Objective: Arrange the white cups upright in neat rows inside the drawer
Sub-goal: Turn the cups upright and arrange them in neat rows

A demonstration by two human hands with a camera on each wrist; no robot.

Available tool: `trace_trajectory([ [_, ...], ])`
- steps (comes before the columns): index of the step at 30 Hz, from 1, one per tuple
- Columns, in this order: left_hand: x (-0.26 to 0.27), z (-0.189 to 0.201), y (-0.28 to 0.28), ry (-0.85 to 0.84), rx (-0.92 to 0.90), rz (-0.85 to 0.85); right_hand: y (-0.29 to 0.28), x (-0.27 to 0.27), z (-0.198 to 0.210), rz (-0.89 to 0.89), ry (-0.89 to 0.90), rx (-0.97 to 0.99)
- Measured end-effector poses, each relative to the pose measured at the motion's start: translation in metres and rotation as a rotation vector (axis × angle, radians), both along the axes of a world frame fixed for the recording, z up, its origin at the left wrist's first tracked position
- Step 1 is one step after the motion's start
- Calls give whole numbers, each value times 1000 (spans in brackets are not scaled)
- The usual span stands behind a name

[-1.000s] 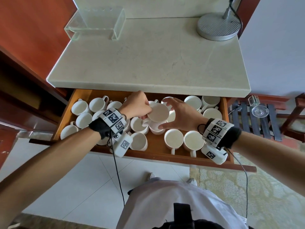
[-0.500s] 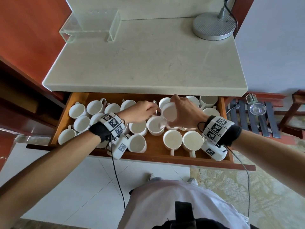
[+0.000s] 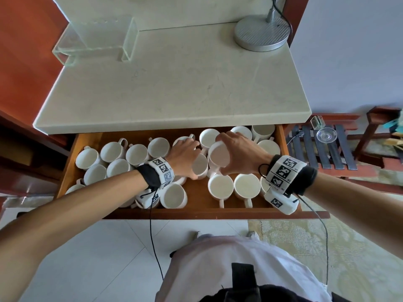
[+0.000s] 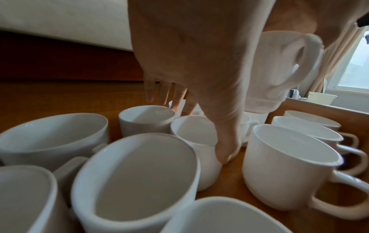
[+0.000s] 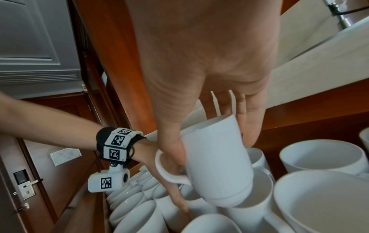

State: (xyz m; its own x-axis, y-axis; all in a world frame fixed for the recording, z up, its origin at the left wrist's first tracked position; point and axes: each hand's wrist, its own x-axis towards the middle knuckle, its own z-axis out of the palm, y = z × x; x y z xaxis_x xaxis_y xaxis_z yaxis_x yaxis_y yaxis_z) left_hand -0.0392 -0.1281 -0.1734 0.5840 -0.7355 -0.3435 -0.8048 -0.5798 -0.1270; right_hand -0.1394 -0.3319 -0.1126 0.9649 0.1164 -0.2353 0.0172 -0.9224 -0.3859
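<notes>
The wooden drawer [image 3: 196,211] is pulled out and holds several white handled cups, most upright, crowded loosely on the left [image 3: 117,167] and in rows on the right [image 3: 247,185]. My right hand [image 3: 222,156] grips one white cup [image 3: 218,152] lifted and tilted above the middle of the drawer. In the right wrist view that hand [image 5: 213,148] holds the cup [image 5: 219,170] with thumb by the handle, its base over another cup. My left hand [image 3: 192,162] grips an upright cup [image 3: 199,166] just left of it, thumb [image 4: 225,151] on its wall [image 4: 199,157].
A stone countertop [image 3: 174,83] overhangs the drawer's back, carrying a clear acrylic box [image 3: 98,40] and a round metal lamp base [image 3: 261,33]. A slatted wooden stand with a glass dish [image 3: 326,135] is at the right. Bare drawer floor [image 3: 196,192] shows in front of my hands.
My right hand has lifted the cup out of the middle cluster and tilted it. My left hand let go of that cup and came down on the cup beside it.
</notes>
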Motion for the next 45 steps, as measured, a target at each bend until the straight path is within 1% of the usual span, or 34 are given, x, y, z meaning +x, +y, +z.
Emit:
trace_trajectory([
  [2,6,-1,0,7,-27,34,0,0,0,8,3,-6],
  [8,22,5,6,40,-34,103,6,0,-3,77,8,-15],
  [10,17,5,15,67,-62,101,10,1,-4,108,10,-10],
  [13,1,4,36,91,-116,38,17,4,-4,161,20,-3],
  [14,-4,2,44,122,-102,6,19,5,-4,182,25,-2],
  [16,-11,-4,57,205,-16,-67,25,7,-4,220,34,5],
  [18,-11,-9,66,315,61,-73,31,9,-5,250,43,6],
  [20,-6,-10,68,363,98,-105,37,12,-6,278,49,-4],
  [23,0,-10,67,309,115,-205,43,15,-8,312,48,-11],
  [28,6,-16,77,211,109,-266,52,19,-12,349,40,-63],
  [31,13,-21,80,162,42,-304,59,20,-18,365,54,-69],
  [34,18,-20,80,140,21,-319,65,20,-20,369,66,-63],
  [37,23,-18,79,212,-7,-251,68,19,-21,389,82,-71],
  [42,29,-9,82,296,-76,-24,73,16,-29,407,100,-84],
  [45,30,0,84,330,-106,66,78,17,-36,431,100,-110],
])
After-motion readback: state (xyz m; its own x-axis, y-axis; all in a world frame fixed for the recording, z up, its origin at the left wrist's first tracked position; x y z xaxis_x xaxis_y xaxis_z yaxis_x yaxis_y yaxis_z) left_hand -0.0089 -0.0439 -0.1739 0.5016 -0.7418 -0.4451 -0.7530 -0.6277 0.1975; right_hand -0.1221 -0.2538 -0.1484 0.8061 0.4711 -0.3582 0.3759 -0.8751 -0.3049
